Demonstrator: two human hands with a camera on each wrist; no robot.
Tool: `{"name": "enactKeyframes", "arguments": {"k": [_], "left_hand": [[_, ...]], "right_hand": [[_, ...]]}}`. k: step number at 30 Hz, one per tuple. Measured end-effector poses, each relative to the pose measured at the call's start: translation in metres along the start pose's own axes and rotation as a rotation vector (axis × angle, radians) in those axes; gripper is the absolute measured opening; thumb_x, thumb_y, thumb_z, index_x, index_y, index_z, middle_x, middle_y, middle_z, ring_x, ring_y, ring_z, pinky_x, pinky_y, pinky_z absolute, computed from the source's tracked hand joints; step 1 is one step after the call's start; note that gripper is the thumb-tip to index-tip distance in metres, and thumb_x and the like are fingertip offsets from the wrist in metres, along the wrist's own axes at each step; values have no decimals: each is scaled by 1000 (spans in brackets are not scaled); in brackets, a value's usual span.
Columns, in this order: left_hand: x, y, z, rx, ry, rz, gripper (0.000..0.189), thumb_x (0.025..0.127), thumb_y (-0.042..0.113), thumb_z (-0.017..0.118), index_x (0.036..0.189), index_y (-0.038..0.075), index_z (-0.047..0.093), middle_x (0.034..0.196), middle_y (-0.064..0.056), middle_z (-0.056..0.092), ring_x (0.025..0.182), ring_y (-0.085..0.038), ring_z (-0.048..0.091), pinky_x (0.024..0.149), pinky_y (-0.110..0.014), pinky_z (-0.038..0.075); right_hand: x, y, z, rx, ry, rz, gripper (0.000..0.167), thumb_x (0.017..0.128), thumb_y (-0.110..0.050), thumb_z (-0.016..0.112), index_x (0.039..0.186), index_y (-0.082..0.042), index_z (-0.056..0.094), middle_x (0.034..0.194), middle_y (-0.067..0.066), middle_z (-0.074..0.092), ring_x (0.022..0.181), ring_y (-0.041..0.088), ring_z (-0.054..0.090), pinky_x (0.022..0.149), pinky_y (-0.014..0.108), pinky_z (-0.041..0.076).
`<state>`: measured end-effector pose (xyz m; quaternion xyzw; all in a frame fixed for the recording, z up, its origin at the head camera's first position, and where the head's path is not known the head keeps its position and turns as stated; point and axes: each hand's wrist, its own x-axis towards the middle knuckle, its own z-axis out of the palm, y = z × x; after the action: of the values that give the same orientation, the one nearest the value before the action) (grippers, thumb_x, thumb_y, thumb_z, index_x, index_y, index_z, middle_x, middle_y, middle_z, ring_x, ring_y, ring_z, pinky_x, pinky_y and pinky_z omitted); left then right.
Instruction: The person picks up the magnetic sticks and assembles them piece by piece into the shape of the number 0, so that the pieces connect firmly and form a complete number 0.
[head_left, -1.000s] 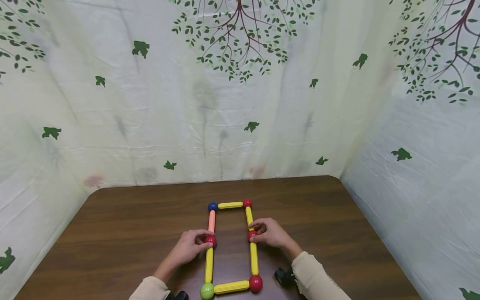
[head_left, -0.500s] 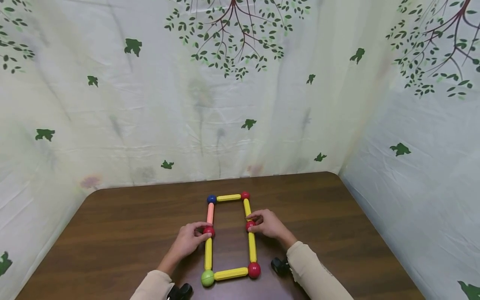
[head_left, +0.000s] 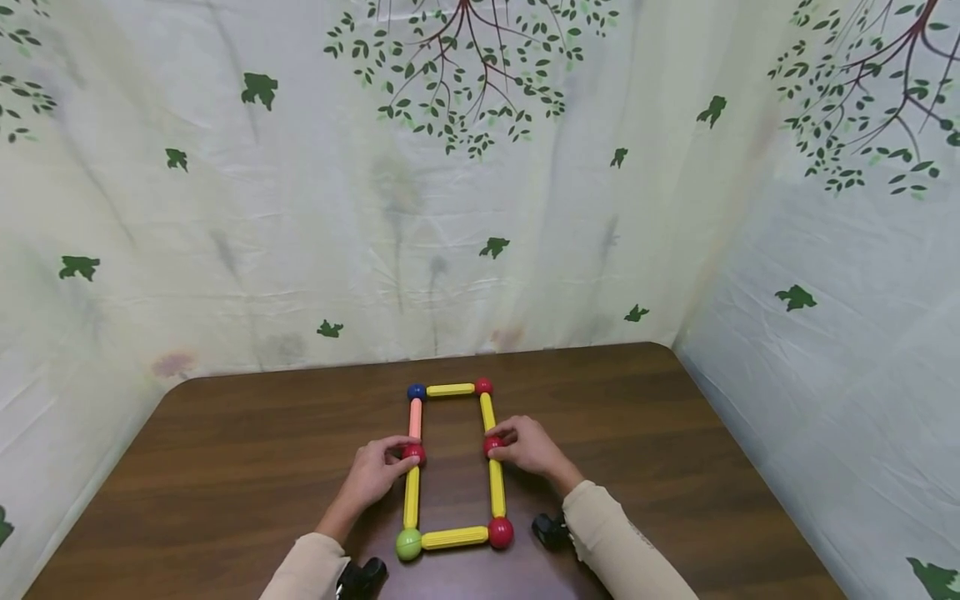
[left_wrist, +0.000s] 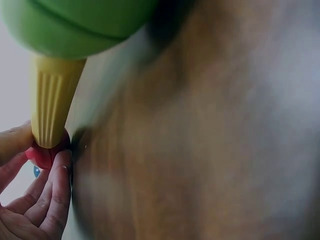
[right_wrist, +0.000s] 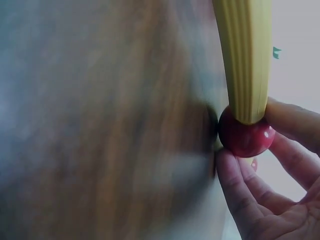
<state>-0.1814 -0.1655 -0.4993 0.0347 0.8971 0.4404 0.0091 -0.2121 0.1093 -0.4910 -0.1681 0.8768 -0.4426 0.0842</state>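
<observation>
On the table lies a closed rectangular frame of rods and balls. My left hand [head_left: 375, 472] pinches the red ball [head_left: 414, 453] midway along its left side, between a pink rod [head_left: 416, 419] and a yellow rod [head_left: 411, 497]. Opposite, my right hand [head_left: 530, 446] holds another red ball [head_left: 492, 447] between two yellow rods, the nearer one [head_left: 497, 489] showing fully. Corner balls are blue [head_left: 416, 392], red [head_left: 483, 386], green [head_left: 408, 544] and red [head_left: 500, 532]. In the right wrist view, thumb and fingers surround the red ball [right_wrist: 245, 135] below a ribbed yellow rod [right_wrist: 245, 60].
The brown wooden table [head_left: 247, 467] reaches back to a pale curtain [head_left: 315, 208] printed with leaves and branches. Black wrist devices sit under both sleeves, the left one [head_left: 362, 577] and the right one [head_left: 551, 530] close to the tabletop.
Both hands have moved the whole frame a little away from me across the table, still gripping the two middle red balls. The head view has shifted slightly.
</observation>
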Motion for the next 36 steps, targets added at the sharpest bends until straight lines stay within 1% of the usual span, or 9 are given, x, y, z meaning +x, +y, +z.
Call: {"name": "enactKeyframes", "arguments": {"k": [3,8,11,15,20,24,29,32,36], "left_hand": [[5,1,-1,-3,-6,-14,29,83,12,75,112,7,70,93,-5,67,67,-14,55,56,-27,45],[15,2,-3,0,-11,-33,32,84,14,75,114,5,68,94,-6,66,69,-15,55,59,-28,47],[19,2,-3,4,-14,-43,34,84,16,75,115,5,67,96,-7,66,71,-16,56,61,-28,48],[19,0,-4,3,-25,-60,36,85,18,75,117,4,66,98,-7,66,72,-17,57,62,-28,49],[18,-1,-5,-7,-22,-60,36,85,17,75,117,4,66,100,-8,67,73,-17,58,62,-28,49],[18,-1,-5,-8,-20,-57,35,85,17,75,117,4,66,101,-9,67,73,-17,58,62,-28,49],[18,-2,-4,-21,-20,-55,34,85,17,74,116,5,67,101,-9,67,72,-16,58,62,-28,48],[19,-3,-4,-29,-19,-47,33,85,16,74,115,5,67,101,-8,67,72,-15,58,61,-29,48],[19,-3,-4,-23,-25,-47,33,85,16,74,115,5,67,100,-8,67,72,-15,58,61,-28,48]], "right_hand": [[3,-3,0,-9,24,0,26,81,-9,77,106,-3,73,97,8,63,87,21,62,69,29,52],[13,-4,-1,-2,62,16,25,82,-7,76,106,-2,72,93,7,63,83,20,61,69,29,52],[17,-5,0,-17,83,20,25,82,-6,75,106,-1,72,92,7,62,82,19,60,70,30,52],[17,-8,3,-46,100,27,25,82,-6,75,106,-1,71,92,7,59,82,18,58,70,29,51],[16,-11,6,-41,143,38,24,81,-6,77,103,-1,71,90,7,61,80,18,57,69,30,51],[16,-11,11,-25,178,-2,22,80,-3,77,100,0,72,91,8,60,80,19,59,69,29,52],[17,-11,18,8,191,-75,20,79,1,76,99,4,71,92,9,59,83,21,64,71,28,54],[18,-11,20,5,178,-119,21,80,3,74,100,4,71,100,11,60,87,24,64,75,31,54],[20,-10,19,-24,122,-158,23,82,4,71,105,4,70,118,14,61,99,28,62,85,36,51]]}}
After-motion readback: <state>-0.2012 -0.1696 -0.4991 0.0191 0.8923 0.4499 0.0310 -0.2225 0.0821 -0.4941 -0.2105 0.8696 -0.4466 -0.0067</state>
